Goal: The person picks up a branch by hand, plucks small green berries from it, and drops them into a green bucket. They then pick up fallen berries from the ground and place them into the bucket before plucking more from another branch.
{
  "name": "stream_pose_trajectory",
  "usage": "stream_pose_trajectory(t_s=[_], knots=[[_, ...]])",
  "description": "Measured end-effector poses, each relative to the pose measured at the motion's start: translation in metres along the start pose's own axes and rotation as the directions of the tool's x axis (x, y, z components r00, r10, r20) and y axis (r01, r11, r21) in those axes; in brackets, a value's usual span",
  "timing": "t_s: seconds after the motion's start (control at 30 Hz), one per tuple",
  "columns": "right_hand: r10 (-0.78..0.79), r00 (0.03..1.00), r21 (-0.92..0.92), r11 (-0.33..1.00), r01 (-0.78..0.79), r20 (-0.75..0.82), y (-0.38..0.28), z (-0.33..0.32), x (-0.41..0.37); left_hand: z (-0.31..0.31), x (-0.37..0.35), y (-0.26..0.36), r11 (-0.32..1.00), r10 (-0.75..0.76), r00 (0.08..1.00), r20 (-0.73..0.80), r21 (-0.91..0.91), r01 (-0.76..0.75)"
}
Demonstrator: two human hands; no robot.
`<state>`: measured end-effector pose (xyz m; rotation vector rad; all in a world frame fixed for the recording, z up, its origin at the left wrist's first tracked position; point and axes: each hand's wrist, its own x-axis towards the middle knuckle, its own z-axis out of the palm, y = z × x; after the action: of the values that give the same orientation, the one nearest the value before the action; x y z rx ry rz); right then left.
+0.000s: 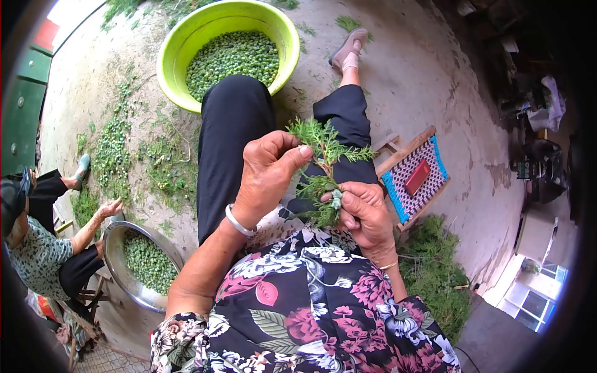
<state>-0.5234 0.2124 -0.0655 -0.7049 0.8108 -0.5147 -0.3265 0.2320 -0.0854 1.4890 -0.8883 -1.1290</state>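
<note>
A green, scaly-leaved sprig (326, 149) is held up over my lap. My left hand (268, 171), with a silver bangle at its wrist, pinches the sprig's upper left part between thumb and fingertips. Lower down, my right hand (367, 214) has its fingers closed round the stem, beside a small cluster of pale green cones (336, 199) at its thumb. Beyond my knee stands a lime-green basin (166, 68) holding many small green cones (233, 59).
A woven stool (429, 155) with a red object (417, 177) on it stands at the right, above a heap of branches (435, 267). At the left, another person (43, 248) sits by a metal bowl (115, 267) of cones. Cones and sprigs litter the floor (115, 149).
</note>
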Motion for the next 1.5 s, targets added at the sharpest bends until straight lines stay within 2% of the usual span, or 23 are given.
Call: stream_pose_trajectory(t_s=[0.03, 0.07, 0.17, 0.2, 0.27, 0.33, 0.47, 0.53, 0.57, 0.7, 0.77, 0.93, 1.0, 1.07, 1.13, 1.17, 1.2, 1.27, 1.3, 1.33, 1.4, 1.47, 1.5], knots=[[0.000, 1.000, 0.001, 1.000, 0.000, -0.003, 0.001, 0.002, 0.000, 0.004, 0.000, -0.004, 0.995, 0.091, 0.995, -0.040, -0.034, -0.092], [0.004, 1.000, 0.077, 0.997, -0.004, -0.007, 0.001, 0.004, 0.000, 0.006, 0.001, -0.003, 0.995, 0.090, 0.995, -0.039, -0.034, -0.091], [-0.017, 0.998, 0.212, 0.977, 0.004, 0.059, 0.003, -0.005, -0.003, -0.003, 0.011, -0.010, 0.821, -0.155, 0.977, -0.147, -0.570, 0.044], [-0.049, 0.991, 0.270, 0.963, 0.013, 0.128, 0.004, -0.012, -0.005, -0.019, 0.019, -0.017, 0.705, -0.186, 0.978, -0.096, -0.706, 0.065], [-0.054, 0.998, 0.223, 0.974, 0.045, 0.038, 0.009, -0.022, -0.005, -0.040, 0.022, -0.014, 0.579, -0.192, 0.980, 0.042, -0.802, 0.148], [-0.085, 0.993, 0.405, 0.913, 0.044, 0.084, 0.012, -0.027, -0.003, -0.042, 0.015, -0.009, 0.552, -0.165, 0.980, 0.113, -0.813, 0.186], [-0.146, 0.976, 0.560, 0.828, 0.032, 0.160, 0.020, -0.033, 0.002, -0.024, 0.001, -0.014, 0.679, -0.198, 0.913, 0.357, -0.622, 0.391], [-0.087, 0.985, 0.501, 0.866, 0.001, 0.150, 0.016, -0.031, 0.001, -0.010, -0.005, -0.016, 0.596, -0.249, 0.862, 0.441, -0.632, 0.496], [-0.105, 0.985, 0.517, 0.855, 0.019, 0.137, 0.017, -0.029, 0.001, -0.005, -0.007, -0.018, 0.626, -0.237, 0.845, 0.480, -0.590, 0.510], [-0.083, 0.993, 0.461, 0.886, 0.037, 0.079, 0.016, -0.029, -0.002, 0.003, -0.013, -0.012, 0.607, -0.119, 0.834, 0.539, -0.625, 0.491], [-0.070, 0.994, 0.438, 0.899, 0.026, 0.086, 0.015, -0.028, -0.002, 0.002, -0.012, -0.005, 0.818, -0.084, 0.835, 0.545, -0.441, 0.370], [-0.022, 0.995, 0.381, 0.924, -0.016, 0.094, 0.014, -0.024, -0.001, 0.004, -0.015, -0.003, 0.801, -0.132, 0.824, 0.552, -0.430, 0.416], [-0.010, 0.998, 0.334, 0.943, -0.009, 0.055, 0.012, -0.023, -0.003, 0.010, -0.017, -0.006, 0.716, -0.160, 0.898, 0.410, -0.578, 0.391], [0.013, 1.000, 0.287, 0.958, -0.010, -0.009, 0.013, -0.022, -0.004, 0.009, -0.016, 0.000, 0.671, -0.229, 0.898, 0.377, -0.607, 0.426], [0.031, 0.999, 0.247, 0.968, -0.039, 0.036, 0.011, -0.019, -0.003, 0.011, -0.014, -0.016, 0.700, -0.155, 0.959, 0.235, -0.659, 0.275], [0.053, 0.996, 0.204, 0.977, -0.068, 0.078, 0.009, -0.016, -0.003, 0.012, -0.015, -0.023, 0.837, -0.120, 0.983, 0.141, -0.518, 0.177], [0.053, 0.996, 0.205, 0.976, -0.068, 0.078, 0.008, -0.012, -0.003, 0.012, -0.015, -0.022, 0.838, -0.121, 0.983, 0.141, -0.517, 0.177], [0.035, 0.999, 0.063, 0.997, -0.035, 0.001, 0.007, -0.005, -0.003, 0.012, -0.016, -0.012, 0.982, -0.006, 1.000, -0.023, -0.191, 0.002], [0.009, 1.000, 0.113, 0.994, -0.010, 0.016, 0.008, -0.004, -0.005, 0.011, -0.015, 0.000, 0.997, -0.037, 0.989, -0.144, -0.077, 0.026], [0.008, 1.000, 0.113, 0.994, -0.010, 0.016, 0.007, -0.003, -0.007, 0.004, -0.009, -0.011, 0.988, -0.052, 0.981, -0.187, -0.156, 0.022], [-0.067, 0.998, 0.040, 0.997, 0.068, -0.018, 0.002, -0.002, -0.009, -0.014, 0.004, -0.021, 0.824, -0.215, 0.966, -0.141, -0.557, 0.102], [-0.085, 0.996, 0.065, 0.994, 0.083, 0.015, 0.000, -0.007, -0.012, -0.034, 0.009, -0.023, 0.586, -0.264, 0.958, 0.114, -0.770, 0.253], [-0.080, 0.996, 0.096, 0.992, 0.077, 0.026, 0.000, -0.008, -0.013, -0.034, 0.008, -0.021, 0.535, -0.278, 0.944, 0.177, -0.788, 0.305]])
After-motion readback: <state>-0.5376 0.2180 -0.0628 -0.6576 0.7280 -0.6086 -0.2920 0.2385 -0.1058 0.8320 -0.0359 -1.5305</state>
